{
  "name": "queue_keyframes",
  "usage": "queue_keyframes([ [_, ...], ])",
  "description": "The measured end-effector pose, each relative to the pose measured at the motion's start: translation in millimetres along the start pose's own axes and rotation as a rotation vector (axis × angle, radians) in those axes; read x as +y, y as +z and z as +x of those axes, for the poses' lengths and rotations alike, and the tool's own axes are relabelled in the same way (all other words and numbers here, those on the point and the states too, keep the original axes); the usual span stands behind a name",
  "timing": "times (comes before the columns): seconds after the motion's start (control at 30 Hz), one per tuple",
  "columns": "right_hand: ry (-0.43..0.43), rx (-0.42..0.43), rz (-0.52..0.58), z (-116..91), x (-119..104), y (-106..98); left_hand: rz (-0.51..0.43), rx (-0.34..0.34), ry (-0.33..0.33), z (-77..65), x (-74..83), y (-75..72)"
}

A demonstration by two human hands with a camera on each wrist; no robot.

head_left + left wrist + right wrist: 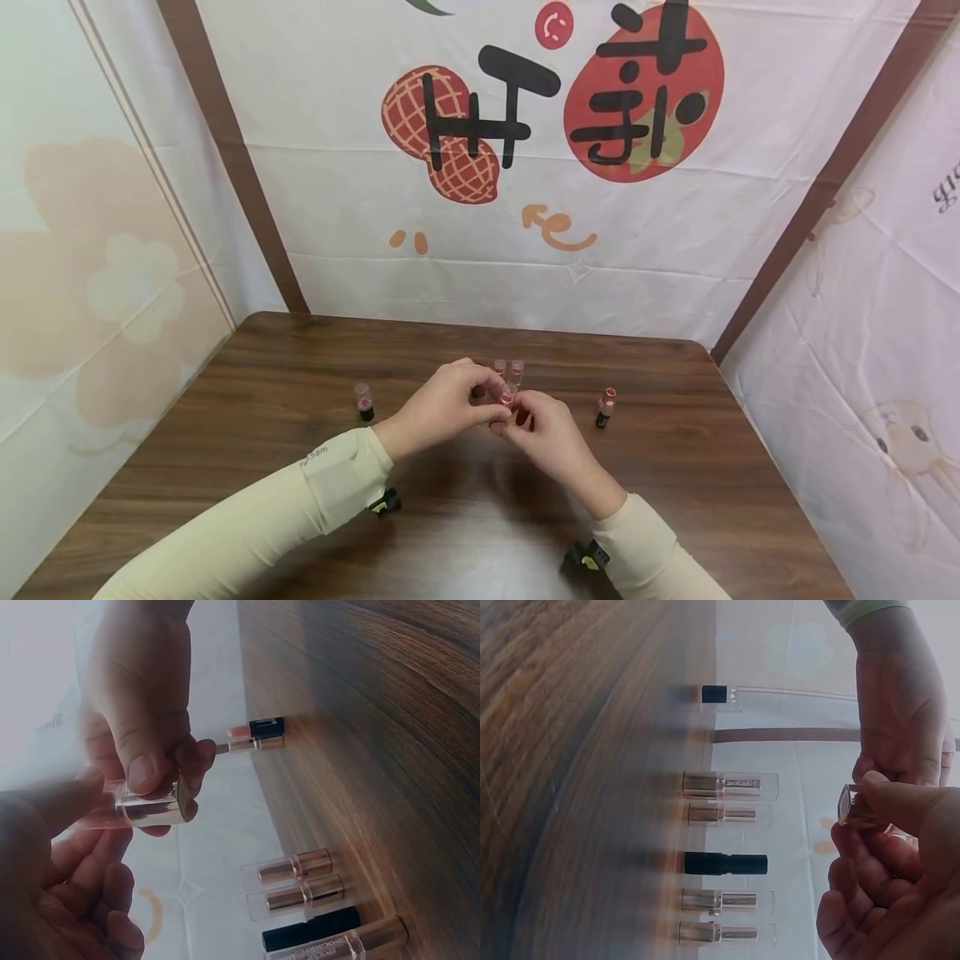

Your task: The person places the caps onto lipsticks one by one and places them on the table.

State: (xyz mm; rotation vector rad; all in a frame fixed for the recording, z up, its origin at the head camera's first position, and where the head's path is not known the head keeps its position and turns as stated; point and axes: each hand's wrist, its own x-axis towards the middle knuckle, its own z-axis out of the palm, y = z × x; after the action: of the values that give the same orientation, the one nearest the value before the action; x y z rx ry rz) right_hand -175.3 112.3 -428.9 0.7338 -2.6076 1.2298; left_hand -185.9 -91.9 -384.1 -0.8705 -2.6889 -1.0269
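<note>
Between both hands is a lipstick with a shiny metallic base (157, 808) and a clear cap (103, 816), held above the table. My left hand (448, 406) pinches the clear-cap end between thumb and fingers. From the other side my right hand (553, 432) grips the metallic base, its thumb lying along it in the left wrist view. The flat bottom of that lipstick (845, 805) faces the camera in the right wrist view. Just behind the hands stand clear-capped lipsticks (517, 369), partly covered by the fingers in the head view.
A row of upright lipsticks, including a clear-capped one with lettering (741, 785) and a black tube (726, 864), stands on the wooden table (300, 367). Left of the hands is a black-based lipstick (364, 404); to the right stand two lipsticks (605, 408) close together. A printed cloth (637, 283) hangs behind.
</note>
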Motion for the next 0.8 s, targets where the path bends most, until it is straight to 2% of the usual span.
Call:
queue_keyframes([
  [0.3,0.006,-0.049,-0.018,8.2,4.7,0.6,-0.008,0.011,-0.019,-4.9,-6.5,-6.1],
  [0.47,0.036,-0.079,-0.001,17.4,8.3,4.0,-0.018,0.035,-0.064,-15.9,-16.3,-16.6],
  [0.8,0.108,-0.115,-0.026,37.8,23.6,21.3,0.058,0.077,-0.142,-41.6,-42.7,-37.6],
])
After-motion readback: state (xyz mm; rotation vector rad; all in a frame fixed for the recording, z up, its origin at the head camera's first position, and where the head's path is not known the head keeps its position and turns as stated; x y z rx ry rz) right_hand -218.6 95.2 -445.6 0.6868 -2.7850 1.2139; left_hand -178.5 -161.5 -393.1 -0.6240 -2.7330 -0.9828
